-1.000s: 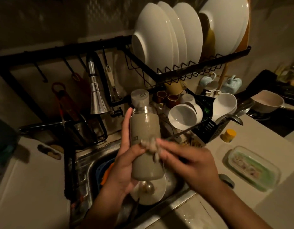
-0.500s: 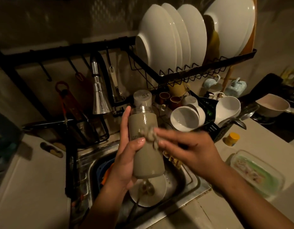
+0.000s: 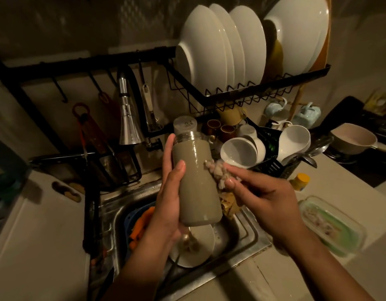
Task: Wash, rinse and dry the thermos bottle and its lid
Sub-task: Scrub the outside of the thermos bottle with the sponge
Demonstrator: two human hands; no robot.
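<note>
Hands meet over the stainless-steel sink (image 3: 248, 235), which serves as the landmark. Above its basin the left hand (image 3: 168, 205) holds the olive-grey cylindrical thermos bottle (image 3: 194, 183) nearly upright, tilted a little to the left — thumb across the front of the body, fingers curled round the back, so its grip is closed on the bottle. A pale round lid (image 3: 185, 125) sits on the bottle's clear threaded neck; some embossed marks show on top of the lid, too faint to read, and no label can be made out on the body.

The right hand (image 3: 263, 198), also over the sink, pinches a small pale sudsy scrubbing pad (image 3: 218, 171) in its fingertips and presses it against the bottle's right side, below the shoulder.

Down in the basin, under the bottle, lies a white round plate (image 3: 200, 244) — with something orange (image 3: 140, 224) at the basin's left end. Behind the sink hangs a chrome pull-down tap (image 3: 128, 118), and above and to the right a black wire dish rack (image 3: 242, 90) carries white dinner plates (image 3: 211, 48) on edge. Right of the sink, on the desk (image 3: 317, 168), stand a small yellow-capped jar (image 3: 300, 181) and a clear lidded plastic box (image 3: 330, 224).
</note>
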